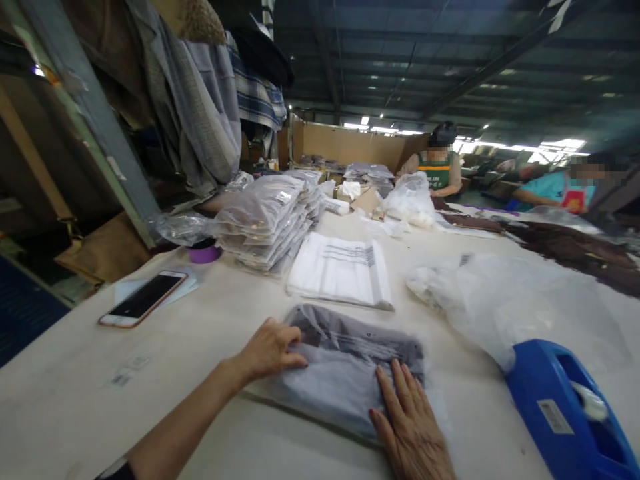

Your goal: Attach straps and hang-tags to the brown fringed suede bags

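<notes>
A folded grey garment in a clear plastic bag (pixel 340 383) lies flat on the table in front of me. At its left edge my left hand (pixel 274 348) has its fingers curled and its thumb stretched along the plastic, gripping the bag. My right hand (pixel 413 420) rests on the bag's right part, fingers extended and palm down. Just beyond lies a stack of white printed plastic bags (pixel 340 270). A pile of bagged folded garments (pixel 265 213) stands behind to the left.
On the table (pixel 190 387) a phone (pixel 145 298) lies at left, near a purple tape roll (pixel 204 253). To the right are a blue tape dispenser (pixel 555 400) and loose clear plastic bags (pixel 530 300). Dark brown fabric (pixel 565 247) lies farther right. Two people (pixel 440 167) are across the table.
</notes>
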Demonstrator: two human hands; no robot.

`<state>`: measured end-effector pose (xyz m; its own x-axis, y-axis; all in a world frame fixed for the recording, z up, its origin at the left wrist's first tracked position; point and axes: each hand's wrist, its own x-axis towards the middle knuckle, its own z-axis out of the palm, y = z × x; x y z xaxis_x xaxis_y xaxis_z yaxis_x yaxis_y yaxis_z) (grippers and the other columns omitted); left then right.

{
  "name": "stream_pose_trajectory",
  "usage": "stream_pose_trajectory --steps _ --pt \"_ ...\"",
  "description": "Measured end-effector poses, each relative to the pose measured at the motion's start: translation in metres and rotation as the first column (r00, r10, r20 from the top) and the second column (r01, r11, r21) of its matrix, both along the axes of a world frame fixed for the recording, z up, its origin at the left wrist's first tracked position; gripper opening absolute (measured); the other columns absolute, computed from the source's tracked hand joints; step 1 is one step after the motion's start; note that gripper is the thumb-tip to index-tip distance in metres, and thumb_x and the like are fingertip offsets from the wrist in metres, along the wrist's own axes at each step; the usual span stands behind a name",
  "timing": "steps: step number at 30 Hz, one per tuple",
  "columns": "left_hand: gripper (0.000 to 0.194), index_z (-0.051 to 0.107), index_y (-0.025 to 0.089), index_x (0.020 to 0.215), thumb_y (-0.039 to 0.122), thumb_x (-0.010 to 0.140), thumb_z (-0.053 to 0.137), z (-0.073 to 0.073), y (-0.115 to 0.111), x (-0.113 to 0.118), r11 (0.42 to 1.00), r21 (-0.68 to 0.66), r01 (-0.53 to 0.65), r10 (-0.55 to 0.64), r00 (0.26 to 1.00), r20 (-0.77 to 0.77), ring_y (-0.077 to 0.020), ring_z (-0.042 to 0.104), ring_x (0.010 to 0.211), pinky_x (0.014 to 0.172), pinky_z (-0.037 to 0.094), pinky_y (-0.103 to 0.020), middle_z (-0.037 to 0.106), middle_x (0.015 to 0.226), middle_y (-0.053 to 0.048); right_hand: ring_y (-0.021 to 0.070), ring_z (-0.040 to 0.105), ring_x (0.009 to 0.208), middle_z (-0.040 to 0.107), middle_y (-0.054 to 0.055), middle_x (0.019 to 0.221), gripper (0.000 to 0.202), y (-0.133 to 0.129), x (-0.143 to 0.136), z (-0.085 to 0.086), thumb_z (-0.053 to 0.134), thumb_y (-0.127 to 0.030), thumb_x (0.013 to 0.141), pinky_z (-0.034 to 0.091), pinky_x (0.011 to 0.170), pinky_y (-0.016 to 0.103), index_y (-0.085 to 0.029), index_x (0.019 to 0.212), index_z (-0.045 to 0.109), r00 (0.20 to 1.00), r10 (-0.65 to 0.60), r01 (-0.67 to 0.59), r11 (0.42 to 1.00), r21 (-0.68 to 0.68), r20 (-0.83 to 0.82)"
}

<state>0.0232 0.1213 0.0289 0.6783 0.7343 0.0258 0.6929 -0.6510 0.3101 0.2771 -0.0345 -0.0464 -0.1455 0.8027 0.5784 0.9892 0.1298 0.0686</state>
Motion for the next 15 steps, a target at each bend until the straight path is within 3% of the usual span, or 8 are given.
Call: stream_pose_trajectory --steps 3,6,9,15 --pt "0.022 0.053 0.019 0.066 0.039 0.073 0.057 -0.009 0.002 -0.026 0.97 -0.139 -0.199 0.212 0.973 0.087 -0.0129 0.054 0.06 0.061 0.036 -0.023 0.056 0.059 0.005 0.0314 0.035 0.125 0.025 0.011 0.145 0.058 -0.002 -0.001 0.003 0.037 -0.042 0.089 0.038 0.094 0.047 -0.021 0.141 0.022 1.0 -0.009 0.009 1.0 -0.005 -0.013" --pt "0.024 0.047 0.019 0.06 0.039 0.075 0.049 -0.024 -0.002 -0.029 0.921 -0.16 -0.355 0.379 0.912 0.158 -0.0129 0.052 0.06 0.058 0.034 -0.022 0.052 0.057 0.004 0.0316 0.033 0.127 0.026 0.011 0.145 0.058 -0.002 -0.003 0.003 0.04 -0.041 0.088 0.037 0.095 0.047 -0.021 0.14 0.024 1.0 -0.01 0.009 1.0 -0.019 -0.023" --pt "0.027 0.046 0.021 0.06 0.043 0.075 0.044 -0.032 -0.005 -0.023 0.901 -0.099 -0.423 0.434 0.886 0.163 -0.0146 0.052 0.063 0.061 0.035 -0.023 0.053 0.058 0.004 0.0307 0.032 0.127 0.026 0.01 0.145 0.057 -0.003 -0.002 0.004 0.044 -0.04 0.087 0.037 0.097 0.047 -0.022 0.139 0.027 0.998 -0.012 0.008 0.998 -0.065 -0.068" --pt "0.036 0.046 0.02 0.057 0.05 0.075 0.038 -0.028 0.006 -0.027 0.901 -0.167 -0.4 0.419 0.903 0.097 -0.0127 0.052 0.053 0.053 0.033 -0.022 0.052 0.05 0.006 0.0328 0.031 0.127 0.031 0.014 0.142 0.055 -0.009 -0.011 0.013 0.051 -0.035 0.084 0.039 0.097 0.049 -0.019 0.135 0.036 0.992 -0.049 0.03 0.988 -0.151 -0.119"
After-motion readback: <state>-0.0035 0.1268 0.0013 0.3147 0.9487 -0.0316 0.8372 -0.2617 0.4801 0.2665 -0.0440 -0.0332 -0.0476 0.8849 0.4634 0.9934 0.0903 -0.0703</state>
